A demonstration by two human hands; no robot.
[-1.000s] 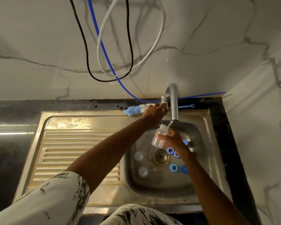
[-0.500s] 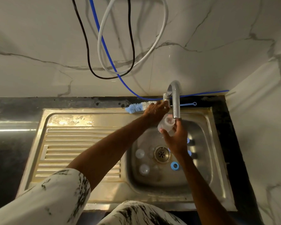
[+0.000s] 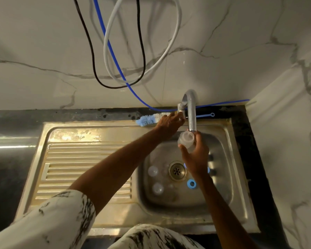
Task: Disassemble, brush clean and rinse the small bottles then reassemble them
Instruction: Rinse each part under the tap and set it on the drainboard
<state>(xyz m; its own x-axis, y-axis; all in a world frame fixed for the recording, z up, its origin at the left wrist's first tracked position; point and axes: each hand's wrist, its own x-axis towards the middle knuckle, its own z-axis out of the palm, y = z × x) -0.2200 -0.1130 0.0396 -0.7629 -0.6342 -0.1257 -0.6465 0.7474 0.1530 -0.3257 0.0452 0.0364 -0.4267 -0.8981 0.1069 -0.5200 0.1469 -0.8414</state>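
My right hand [image 3: 194, 157] grips a small clear bottle [image 3: 186, 140] and holds its open mouth right under the tap spout [image 3: 192, 115]. My left hand [image 3: 169, 121] reaches across to the tap handle [image 3: 180, 109] at the spout's base and its fingers curl on it. Two clear bottle parts [image 3: 153, 171] [image 3: 158, 188] lie on the sink floor left of the drain [image 3: 177, 171]. A blue ring cap [image 3: 191, 184] lies right of the drain; other blue pieces are mostly hidden behind my right hand.
A blue bottle brush [image 3: 147, 120] lies on the sink's back rim [image 3: 97, 124], its thin handle ending in a loop [image 3: 212, 115] right of the tap. The ribbed drainboard [image 3: 83, 168] is on the left. Black, white and blue cables [image 3: 115, 56] hang on the marble wall.
My right hand raised the bottle from lower in the basin up to the spout's mouth. My left hand stayed at the tap handle. The view shifted slightly.
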